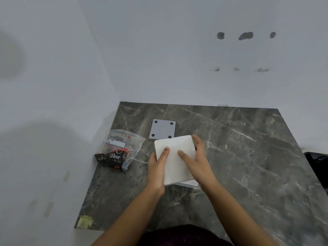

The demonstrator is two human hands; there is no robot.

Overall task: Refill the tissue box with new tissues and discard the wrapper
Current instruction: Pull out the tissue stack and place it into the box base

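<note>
A square white stack of tissues [174, 153] is held between both hands over the dark marble counter [248, 157]. My left hand [157, 167] grips its left edge with the thumb on top. My right hand [197, 160] holds its right side, thumb on top and fingers around the far edge. Under the stack a white edge of the tissue box [190, 183] shows at the lower right. The box's grey square base plate [162, 129] with dark round feet lies just behind. The clear and black wrapper [119, 150] lies crumpled to the left, near the wall.
White walls close the counter at the back and left. A yellowish sticker [86, 221] sits at the counter's near left corner. Something black [317, 160] lies past the counter's right edge.
</note>
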